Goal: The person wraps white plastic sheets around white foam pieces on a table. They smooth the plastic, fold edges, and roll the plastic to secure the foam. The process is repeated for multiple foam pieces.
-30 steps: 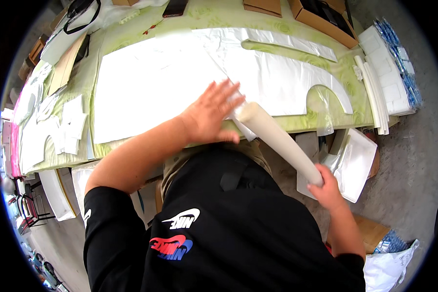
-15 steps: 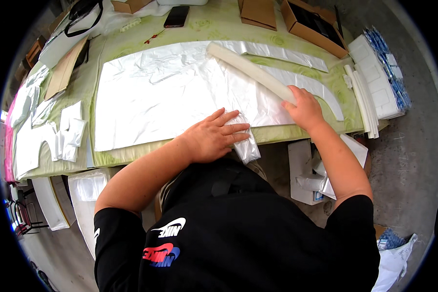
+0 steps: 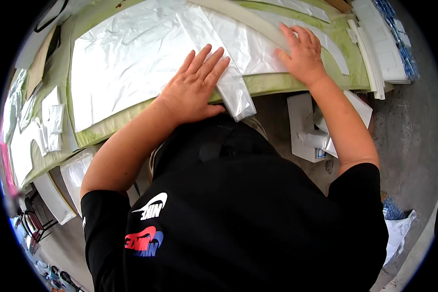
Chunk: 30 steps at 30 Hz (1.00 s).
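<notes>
My left hand lies open, fingers spread, over the white film sheet, its fingertips at the edge of a folded clear plastic strip. That strip runs across the table and hangs over its near edge. My right hand is at the near end of a long whitish tube, thumb and fingers apart on either side of it. It does not look closed round the tube. The tube lies slantwise over the film, its far end cut off by the top of the view.
A green patterned cloth covers the table. Long white strips and a stack of white boards stand at the right. Folded film pieces lie at the left. Under the table sits a white box.
The view has tilted down, so the table shows higher. My right hand has loosened from the tube's end. My left hand has moved off the clear strip, leftward, fingers now pointing away.
</notes>
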### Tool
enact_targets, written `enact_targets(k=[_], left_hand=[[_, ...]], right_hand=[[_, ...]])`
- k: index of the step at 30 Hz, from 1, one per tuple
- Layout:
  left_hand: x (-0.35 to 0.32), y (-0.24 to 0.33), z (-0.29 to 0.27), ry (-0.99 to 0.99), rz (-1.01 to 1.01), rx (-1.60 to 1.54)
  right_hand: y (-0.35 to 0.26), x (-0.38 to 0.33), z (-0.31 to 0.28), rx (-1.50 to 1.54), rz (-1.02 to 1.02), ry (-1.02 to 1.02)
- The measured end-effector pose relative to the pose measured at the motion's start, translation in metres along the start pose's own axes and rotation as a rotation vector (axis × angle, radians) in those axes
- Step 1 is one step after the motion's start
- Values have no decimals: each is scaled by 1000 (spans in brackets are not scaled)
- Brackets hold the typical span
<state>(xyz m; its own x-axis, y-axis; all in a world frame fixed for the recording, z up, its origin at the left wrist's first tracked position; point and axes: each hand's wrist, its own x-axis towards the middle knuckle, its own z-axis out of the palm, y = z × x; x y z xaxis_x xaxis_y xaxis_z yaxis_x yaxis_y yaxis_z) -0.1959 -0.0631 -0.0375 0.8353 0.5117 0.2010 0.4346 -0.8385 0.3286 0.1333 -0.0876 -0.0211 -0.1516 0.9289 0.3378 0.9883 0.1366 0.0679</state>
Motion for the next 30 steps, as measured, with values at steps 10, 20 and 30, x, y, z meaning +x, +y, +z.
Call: enact_targets(k=[10, 20, 30], left_hand=[[6, 12, -1, -163, -20, 182], [0, 12, 4, -73, -163, 161], [15, 24, 5, -87, -174, 220]], right_hand=[[-69, -40, -6, 513, -506, -78], [-77, -34, 9, 656, -434, 68], [-82, -32, 5, 678, -483, 35]])
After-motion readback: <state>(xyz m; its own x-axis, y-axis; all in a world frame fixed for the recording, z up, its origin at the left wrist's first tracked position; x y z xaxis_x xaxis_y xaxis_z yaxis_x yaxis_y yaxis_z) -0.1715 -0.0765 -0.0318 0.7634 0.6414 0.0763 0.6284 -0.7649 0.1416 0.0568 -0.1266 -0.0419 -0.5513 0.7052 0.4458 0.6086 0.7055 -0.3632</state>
